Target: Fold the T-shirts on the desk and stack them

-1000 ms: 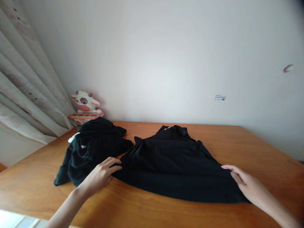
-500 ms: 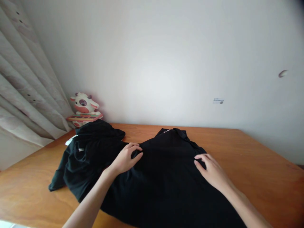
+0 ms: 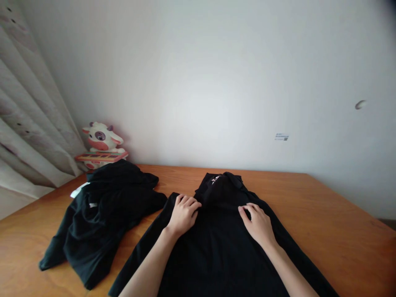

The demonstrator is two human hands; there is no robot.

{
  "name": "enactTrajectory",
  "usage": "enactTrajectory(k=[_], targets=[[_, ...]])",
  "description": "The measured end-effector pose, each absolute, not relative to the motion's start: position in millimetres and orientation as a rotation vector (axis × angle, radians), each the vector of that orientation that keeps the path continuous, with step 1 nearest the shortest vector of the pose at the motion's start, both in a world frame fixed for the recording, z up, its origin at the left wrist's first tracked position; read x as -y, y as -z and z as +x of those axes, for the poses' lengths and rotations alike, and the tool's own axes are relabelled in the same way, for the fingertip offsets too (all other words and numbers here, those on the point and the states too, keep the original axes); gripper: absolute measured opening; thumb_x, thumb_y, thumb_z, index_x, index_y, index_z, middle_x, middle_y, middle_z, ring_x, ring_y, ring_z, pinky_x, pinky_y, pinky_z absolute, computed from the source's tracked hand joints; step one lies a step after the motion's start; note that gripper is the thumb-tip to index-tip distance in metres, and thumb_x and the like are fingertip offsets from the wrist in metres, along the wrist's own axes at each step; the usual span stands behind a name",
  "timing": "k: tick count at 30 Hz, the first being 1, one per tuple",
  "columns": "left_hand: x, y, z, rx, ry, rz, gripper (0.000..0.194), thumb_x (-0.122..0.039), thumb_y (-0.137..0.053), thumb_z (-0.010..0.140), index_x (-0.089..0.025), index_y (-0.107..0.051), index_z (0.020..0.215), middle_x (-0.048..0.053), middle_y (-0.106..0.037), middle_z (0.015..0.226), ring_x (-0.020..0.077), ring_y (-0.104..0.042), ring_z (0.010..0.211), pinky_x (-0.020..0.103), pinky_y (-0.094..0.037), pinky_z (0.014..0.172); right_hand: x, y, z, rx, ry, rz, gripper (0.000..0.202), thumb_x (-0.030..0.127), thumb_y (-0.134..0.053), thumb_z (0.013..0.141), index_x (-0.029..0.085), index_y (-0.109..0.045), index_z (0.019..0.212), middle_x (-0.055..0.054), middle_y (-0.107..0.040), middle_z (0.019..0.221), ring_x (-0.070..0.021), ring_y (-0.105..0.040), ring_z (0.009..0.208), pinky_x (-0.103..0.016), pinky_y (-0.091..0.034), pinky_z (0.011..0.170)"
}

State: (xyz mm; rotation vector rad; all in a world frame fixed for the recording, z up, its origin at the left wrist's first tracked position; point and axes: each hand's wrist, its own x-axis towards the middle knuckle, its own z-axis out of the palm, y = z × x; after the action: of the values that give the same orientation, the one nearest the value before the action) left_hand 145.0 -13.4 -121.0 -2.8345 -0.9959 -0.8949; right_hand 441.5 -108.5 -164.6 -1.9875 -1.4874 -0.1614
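1. Grip: left hand has fingers curled down on the black shirt; cannot tell if cloth is pinched.
2. Right hand: thumb and fingers bent, gap between them, tips at the shirt; cannot tell if gripping.
3. Hands apart, left one on the shirt's left part, right one on its right part; both forearms lie over or above the cloth.
4. Shirt is spread on the table, middle of view, near end cut off by the bottom edge.
5. Far end of shirt is narrower and bunched, white print showing there.
6. Left of shirt: black clothes pile, crumpled, small white label on it, white piece poking out at its far left side.
7. Pile's right tip sits just beside the shirt; contact unclear.
8. Behind pile: cow toy with keyboard, at the table's far left corner.
9. Curtain left; pale wall behind, with sticker.
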Motion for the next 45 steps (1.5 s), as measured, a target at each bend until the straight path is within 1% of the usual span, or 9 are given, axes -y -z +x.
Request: enactTrajectory(k=[6, 14, 19, 23, 28, 36, 38, 41, 45], targets=[[32.6, 116.1, 157.4, 0.323, 0.822, -3.073, 0.03, -0.049, -0.059, 0.089, -0.022, -0.073, 0.085, 0.006, -0.07, 0.08, 0.0224, -0.064, 0.083, 0.042, -0.043, 0.088, 62.6, 128.6, 430.7, 1.125, -0.022, -1.886, 0.06, 0.071, -0.042, 0.09, 0.019, -0.063, 0.112, -0.013, -0.068, 0.105, -0.024, -0.066, 0.078, -0.04, -0.054, 0.078], [36.4, 119.2, 160.5, 0.342, 0.811, -3.052, 0.032, -0.046, -0.051, 0.096, -0.023, -0.073, 0.09, 0.005, -0.07, 0.074, 0.0197, -0.065, 0.074, 0.038, -0.045, 0.077, 9.4, 69.6, 383.4, 1.85, 0.186, -1.977, 0.062, 0.054, -0.064, 0.085, 0.022, -0.054, 0.137, -0.018, -0.05, 0.146, -0.0367, -0.053, 0.127, -0.048, -0.046, 0.099], [34.9, 120.9, 160.5, 0.657, 0.948, -3.056, 0.028, -0.032, -0.045, 0.1, -0.022, -0.066, 0.115, 0.005, -0.074, 0.083, 0.0196, -0.069, 0.073, 0.033, -0.05, 0.071, -10.0, 70.7, 385.7, 1.951, -0.077, -2.149, 0.054, 0.035, -0.089, 0.06, 0.021, -0.071, 0.109, -0.015, -0.074, 0.104, -0.0368, -0.069, 0.101, -0.045, -0.053, 0.082], [28.9, 125.7, 161.3, 1.032, 1.189, -2.998, 0.027, -0.029, -0.045, 0.099, -0.021, -0.06, 0.12, 0.006, -0.072, 0.097, 0.0194, -0.07, 0.081, 0.032, -0.055, 0.075, -7.8, 69.5, 394.3, 1.784, -0.028, -2.14, 0.013, 0.028, -0.073, 0.081, 0.022, -0.072, 0.093, -0.011, -0.075, 0.096, -0.0302, -0.072, 0.09, -0.041, -0.053, 0.08], [15.2, 135.6, 155.7, 1.495, 1.486, -2.802, 0.04, -0.033, -0.052, 0.095, -0.02, -0.049, 0.133, 0.007, -0.064, 0.106, 0.0178, -0.065, 0.081, 0.036, -0.058, 0.081, 29.2, 69.6, 394.4, 1.456, 0.161, -1.854, 0.039, 0.038, -0.032, 0.104, 0.019, -0.059, 0.126, -0.016, -0.067, 0.124, -0.0266, -0.064, 0.113, -0.039, -0.052, 0.093], [19.1, 124.2, 146.5, 1.347, 1.219, -2.977, 0.087, -0.055, -0.073, 0.08, -0.023, -0.039, 0.153, 0.012, -0.058, 0.131, 0.0298, -0.057, 0.116, 0.048, -0.048, 0.104, 141.4, 88.2, 397.4, 2.183, -0.152, -1.403, 0.036, 0.054, -0.059, 0.093, 0.025, -0.075, 0.078, -0.008, -0.068, 0.116, -0.0268, -0.063, 0.11, -0.04, -0.051, 0.096], [22.5, 121.6, 148.7, 1.304, 1.07, -3.011, 0.082, -0.058, -0.077, 0.075, -0.026, -0.051, 0.146, 0.011, -0.06, 0.13, 0.0321, -0.057, 0.117, 0.049, -0.047, 0.105, 150.6, 85.3, 399.0, 2.199, -0.366, -1.422, 0.048, 0.051, -0.046, 0.101, 0.024, -0.073, 0.072, -0.006, -0.072, 0.102, -0.0216, -0.067, 0.096, -0.034, -0.052, 0.088], [22.9, 123.2, 152.1, 1.314, 0.946, -3.018, 0.046, -0.036, -0.075, 0.08, -0.028, -0.069, 0.125, 0.009, -0.064, 0.123, 0.0308, -0.06, 0.113, 0.047, -0.048, 0.102, 140.0, 85.2, 408.9, 1.915, -0.422, -1.526, 0.056, 0.051, -0.034, 0.104, 0.024, -0.07, 0.07, -0.005, -0.073, 0.082, -0.0187, -0.069, 0.076, -0.03, -0.053, 0.076], [10.9, 129.9, 151.0, 1.464, 1.364, -3.021, 0.023, -0.02, -0.061, 0.088, -0.024, -0.072, 0.109, 0.008, -0.07, 0.11, 0.0262, -0.066, 0.104, 0.041, -0.053, 0.096, 104.2, 94.4, 433.5, 1.647, -0.117, -1.836, 0.043, 0.046, -0.05, 0.094, 0.023, -0.063, 0.128, -0.005, -0.075, 0.09, -0.0209, -0.068, 0.072, -0.033, -0.052, 0.071]])
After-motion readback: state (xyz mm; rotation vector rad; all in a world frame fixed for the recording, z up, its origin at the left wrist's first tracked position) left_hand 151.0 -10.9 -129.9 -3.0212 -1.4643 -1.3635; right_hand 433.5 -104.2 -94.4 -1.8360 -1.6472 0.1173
